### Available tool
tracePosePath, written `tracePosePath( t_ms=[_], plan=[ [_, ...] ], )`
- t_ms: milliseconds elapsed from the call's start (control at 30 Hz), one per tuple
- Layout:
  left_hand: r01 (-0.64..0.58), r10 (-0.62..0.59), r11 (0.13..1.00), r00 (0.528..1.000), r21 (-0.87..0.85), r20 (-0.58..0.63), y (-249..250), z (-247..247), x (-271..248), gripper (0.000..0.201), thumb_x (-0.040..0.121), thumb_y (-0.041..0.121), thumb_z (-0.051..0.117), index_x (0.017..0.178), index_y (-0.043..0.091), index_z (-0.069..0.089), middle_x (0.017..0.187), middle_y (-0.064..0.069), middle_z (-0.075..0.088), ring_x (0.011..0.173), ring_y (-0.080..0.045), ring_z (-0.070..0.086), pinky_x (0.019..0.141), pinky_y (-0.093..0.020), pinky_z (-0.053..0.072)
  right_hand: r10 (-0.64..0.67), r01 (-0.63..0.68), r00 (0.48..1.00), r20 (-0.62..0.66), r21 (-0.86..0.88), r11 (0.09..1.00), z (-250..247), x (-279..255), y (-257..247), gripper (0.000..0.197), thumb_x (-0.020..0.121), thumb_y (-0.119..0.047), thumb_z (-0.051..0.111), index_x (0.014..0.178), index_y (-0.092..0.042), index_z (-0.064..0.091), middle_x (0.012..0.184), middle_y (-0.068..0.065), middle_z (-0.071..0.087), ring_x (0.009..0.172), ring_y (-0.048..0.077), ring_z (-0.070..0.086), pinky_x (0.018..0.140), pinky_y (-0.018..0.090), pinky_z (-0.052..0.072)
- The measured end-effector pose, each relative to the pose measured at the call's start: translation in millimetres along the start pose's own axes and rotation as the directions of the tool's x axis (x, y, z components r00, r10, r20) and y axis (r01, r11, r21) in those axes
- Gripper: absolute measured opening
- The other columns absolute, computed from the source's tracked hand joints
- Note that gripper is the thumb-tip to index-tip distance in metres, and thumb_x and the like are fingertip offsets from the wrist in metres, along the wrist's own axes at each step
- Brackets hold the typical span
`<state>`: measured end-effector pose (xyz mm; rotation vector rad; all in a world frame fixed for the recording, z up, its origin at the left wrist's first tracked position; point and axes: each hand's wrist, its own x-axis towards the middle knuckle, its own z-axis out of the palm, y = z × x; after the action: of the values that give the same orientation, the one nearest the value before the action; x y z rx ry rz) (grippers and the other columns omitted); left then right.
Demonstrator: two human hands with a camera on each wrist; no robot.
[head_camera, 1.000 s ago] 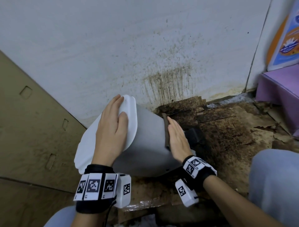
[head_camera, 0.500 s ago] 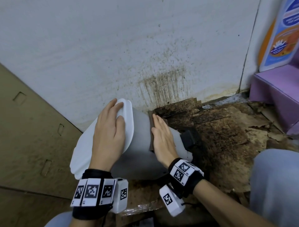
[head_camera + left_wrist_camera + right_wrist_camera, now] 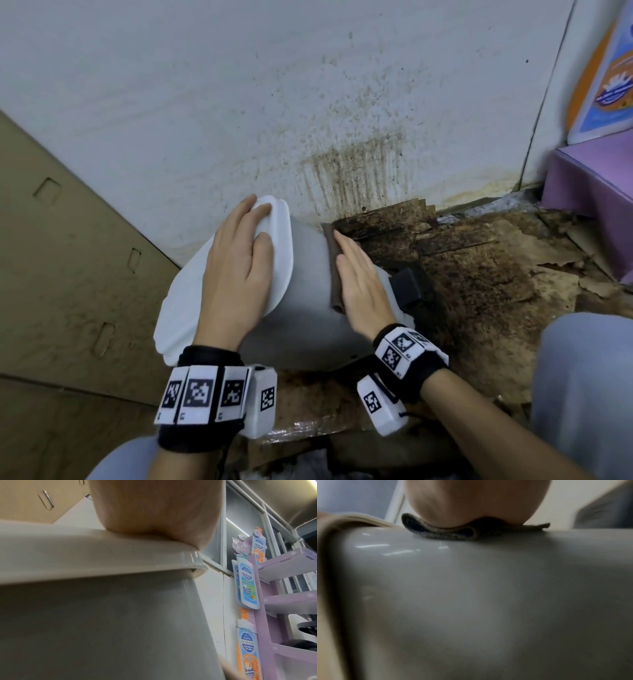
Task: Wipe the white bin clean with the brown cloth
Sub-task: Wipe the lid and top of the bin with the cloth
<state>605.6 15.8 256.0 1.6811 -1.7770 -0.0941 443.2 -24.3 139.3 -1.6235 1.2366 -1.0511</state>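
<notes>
- The white bin [image 3: 305, 308] lies tipped on its side on the dirty floor [image 3: 479, 281], right by the stained wall [image 3: 308, 102]. Its lid [image 3: 191, 301] points to your left.
- Your left hand [image 3: 236, 270] lies flat on the lid. The fingers are straight and close together, and they reach over the far edge of the lid. It presses down and grips nothing.
- From the left wrist view, the heel of that hand sits on the rim of the lid [image 3: 120, 559].
- Your right hand [image 3: 359, 284] lies flat on the gray side of the bin. The fingers are straight and point away from you, toward the wall.
- The brown cloth [image 3: 334, 270] is under that hand, pressed onto the bin. Only a thin strip shows along the left edge of the hand.
- From the right wrist view, the cloth [image 3: 453, 534] is folded and squashed between your palm [image 3: 471, 500] and the bin.
- Both wrists wear black bands with square marks.
</notes>
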Motion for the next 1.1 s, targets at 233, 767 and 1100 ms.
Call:
tracePosePath(
  t_ms=[233,767,1100],
  plan=[
    [0.015,-0.015,1.000,1.000,-0.012,0.015,7.8,3.9,1.6,0.046,0.102,0.030,0.032,0.144,0.029,0.050,0.158,0.014,0.037,0.145,-0.003,0.030,0.112,-0.016,0.019,0.284,-0.284,0.959,0.016,0.057,0.957,-22.5,-4.9,30.8,0.050,0.108,-0.042,0.028,0.157,-0.031,0.026,0.164,-0.012,0.023,0.152,0.007,0.012,0.122,0.029,0.007],
    [0.051,-0.050,0.998,0.998,-0.038,0.025,15.3,3.2,-1.0,0.056,0.101,0.033,0.030,0.156,0.023,0.034,0.161,0.011,0.035,0.145,-0.002,0.029,0.117,-0.019,0.019,0.274,-0.229,0.953,-0.132,0.281,0.932,-25.5,-9.5,-20.5,0.040,0.108,-0.022,0.034,0.146,-0.024,0.049,0.119,-0.001,0.066,0.102,0.003,0.061,0.077,0.005,0.044],
    [0.073,-0.059,0.969,0.996,-0.238,0.066,38.6,15.6,0.2,0.053,0.105,0.036,0.033,0.158,0.033,0.022,0.161,0.016,0.033,0.146,-0.003,0.031,0.121,-0.034,0.026,0.035,-0.045,0.999,0.028,0.648,0.760,-30.4,-0.1,-100.9,0.039,0.109,-0.024,0.036,0.142,-0.035,0.054,0.139,-0.013,0.061,0.128,0.004,0.057,0.111,0.035,0.045]
  ],
)
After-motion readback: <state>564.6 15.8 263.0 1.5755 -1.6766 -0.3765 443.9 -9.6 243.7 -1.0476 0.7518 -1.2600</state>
